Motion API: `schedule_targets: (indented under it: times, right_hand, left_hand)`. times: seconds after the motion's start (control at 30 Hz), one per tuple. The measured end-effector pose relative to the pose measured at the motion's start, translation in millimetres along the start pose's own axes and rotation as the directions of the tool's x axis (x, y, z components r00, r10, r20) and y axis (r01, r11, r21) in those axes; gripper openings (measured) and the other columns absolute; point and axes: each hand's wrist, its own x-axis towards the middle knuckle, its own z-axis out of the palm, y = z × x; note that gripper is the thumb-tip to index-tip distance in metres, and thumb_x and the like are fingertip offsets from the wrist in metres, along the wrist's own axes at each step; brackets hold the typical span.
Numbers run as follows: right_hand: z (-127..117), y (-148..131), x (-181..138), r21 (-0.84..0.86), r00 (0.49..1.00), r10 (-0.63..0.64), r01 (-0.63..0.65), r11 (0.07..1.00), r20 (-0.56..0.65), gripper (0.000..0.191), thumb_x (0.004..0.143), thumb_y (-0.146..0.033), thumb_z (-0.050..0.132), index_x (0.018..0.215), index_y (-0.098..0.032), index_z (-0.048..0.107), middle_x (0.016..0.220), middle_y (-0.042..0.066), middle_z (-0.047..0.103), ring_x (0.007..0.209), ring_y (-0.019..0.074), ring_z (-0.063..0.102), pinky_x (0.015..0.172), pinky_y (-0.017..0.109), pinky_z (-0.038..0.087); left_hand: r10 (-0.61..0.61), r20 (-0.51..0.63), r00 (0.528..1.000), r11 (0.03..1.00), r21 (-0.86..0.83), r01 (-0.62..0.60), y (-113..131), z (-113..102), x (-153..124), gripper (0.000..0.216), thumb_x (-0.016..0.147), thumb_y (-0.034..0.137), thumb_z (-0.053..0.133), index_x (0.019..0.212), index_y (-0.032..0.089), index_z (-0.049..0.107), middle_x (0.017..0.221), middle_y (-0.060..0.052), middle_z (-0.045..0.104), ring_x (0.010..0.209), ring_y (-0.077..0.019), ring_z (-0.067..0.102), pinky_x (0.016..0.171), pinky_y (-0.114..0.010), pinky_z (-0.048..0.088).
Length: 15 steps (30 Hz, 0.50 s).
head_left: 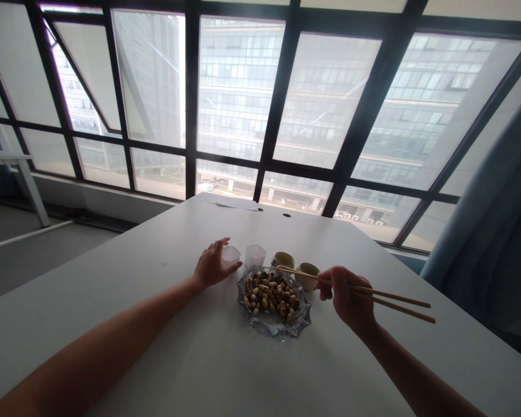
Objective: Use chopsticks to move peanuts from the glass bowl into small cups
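My left hand (213, 265) is around the left one of two small translucent plastic cups (231, 255), thumb in front and fingers at the back. The other plastic cup (255, 256) stands just to its right. My right hand (346, 292) grips a pair of wooden chopsticks (393, 296), their tips near the far rim of a scalloped glass bowl (274, 329). In that bowl lie many peanuts (271, 292) mixed with darker pieces. Behind the chopsticks stand two small round cups, a left one (283, 260) with dark marks and a right one (306, 281). Whether the tips hold anything is too small to tell.
Everything stands on a white table (191, 359). Sheets of paper (230, 201) and two dark round holes (287, 215) are at its far end. Large framed windows rise beyond, a blue curtain (490, 197) hangs at the right, and another white table (30, 185) stands far left.
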Motion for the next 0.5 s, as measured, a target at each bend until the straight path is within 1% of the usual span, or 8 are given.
schedule_targets:
  times: [0.07, 0.17, 0.23, 0.3, 0.4, 0.47, 0.5]
  right_hand:
    - [-3.5, 2.6, 4.9, 0.040, 0.995, 0.057, -0.054, 0.998, -0.076, 0.050, 0.090, -0.061, 0.057, 0.068, -0.017, 0.067, 0.048, 0.002, 0.063, 0.034, 0.0130, 0.055, 0.034, 0.025, 0.045]
    - [-9.3, 7.6, 11.9, 0.077, 0.975, 0.133, -0.121, 0.990, -0.177, 0.053, 0.087, -0.065, 0.058, 0.067, -0.017, 0.065, 0.047, 0.002, 0.063, 0.032, 0.0132, 0.054, 0.032, 0.024, 0.042]
    - [-12.3, 10.9, 15.2, 0.085, 0.963, 0.162, -0.147, 0.986, -0.215, 0.054, 0.086, -0.067, 0.058, 0.067, -0.016, 0.065, 0.046, 0.003, 0.063, 0.031, 0.0131, 0.054, 0.031, 0.024, 0.041]
    - [-14.1, 14.0, 16.8, 0.086, 0.959, 0.178, -0.163, 0.983, -0.220, 0.055, 0.085, -0.067, 0.058, 0.067, -0.016, 0.065, 0.046, 0.002, 0.062, 0.031, 0.0131, 0.054, 0.031, 0.024, 0.040]
    - [-15.5, 18.1, 16.8, 0.094, 0.960, 0.189, -0.173, 0.980, -0.206, 0.054, 0.086, -0.066, 0.058, 0.068, -0.015, 0.065, 0.047, 0.002, 0.063, 0.032, 0.0126, 0.054, 0.032, 0.023, 0.040]
    - [-16.2, 19.7, 16.5, 0.109, 0.964, 0.187, -0.168, 0.980, -0.192, 0.053, 0.087, -0.064, 0.058, 0.069, -0.016, 0.065, 0.048, 0.003, 0.064, 0.033, 0.0123, 0.054, 0.032, 0.023, 0.041]
    - [-16.6, 20.0, 16.4, 0.119, 0.965, 0.183, -0.163, 0.979, -0.187, 0.052, 0.087, -0.064, 0.059, 0.069, -0.016, 0.065, 0.049, 0.003, 0.064, 0.033, 0.0123, 0.054, 0.033, 0.023, 0.041]
  left_hand:
    - [0.050, 0.022, 0.999, 0.998, 0.035, -0.051, 6.7, -5.8, 9.2, 0.064, 0.080, 0.058, 0.064, 0.129, 0.019, 0.049, 0.127, -0.016, 0.062, 0.115, -0.0359, 0.061, 0.095, -0.054, 0.047]
    - [0.097, 0.088, 0.991, 0.993, 0.062, -0.103, 20.2, -9.6, 30.5, 0.062, 0.082, 0.059, 0.061, 0.129, 0.019, 0.051, 0.130, -0.016, 0.062, 0.119, -0.0360, 0.058, 0.099, -0.054, 0.044]
    - [0.113, 0.201, 0.973, 0.990, 0.058, -0.127, 30.1, -6.8, 46.5, 0.066, 0.079, 0.060, 0.064, 0.130, 0.020, 0.051, 0.128, -0.016, 0.064, 0.118, -0.0362, 0.059, 0.099, -0.053, 0.044]
    - [0.088, 0.327, 0.941, 0.993, 0.045, -0.108, 39.0, -0.6, 60.8, 0.072, 0.075, 0.062, 0.067, 0.131, 0.020, 0.051, 0.126, -0.016, 0.066, 0.115, -0.0363, 0.061, 0.097, -0.052, 0.044]
    - [0.006, 0.465, 0.885, 0.998, 0.055, -0.036, 48.5, 10.2, 75.6, 0.079, 0.070, 0.063, 0.070, 0.133, 0.020, 0.049, 0.119, -0.016, 0.070, 0.107, -0.0371, 0.066, 0.092, -0.051, 0.047]
    - [-0.031, 0.516, 0.856, 0.998, 0.068, -0.005, 52.2, 15.3, 80.0, 0.080, 0.069, 0.061, 0.071, 0.134, 0.020, 0.048, 0.114, -0.015, 0.072, 0.101, -0.0356, 0.068, 0.087, -0.046, 0.050]
    - [-0.029, 0.526, 0.850, 0.998, 0.066, -0.007, 53.4, 16.8, 80.5, 0.080, 0.069, 0.059, 0.073, 0.135, 0.020, 0.047, 0.113, -0.015, 0.072, 0.100, -0.0348, 0.069, 0.085, -0.044, 0.051]
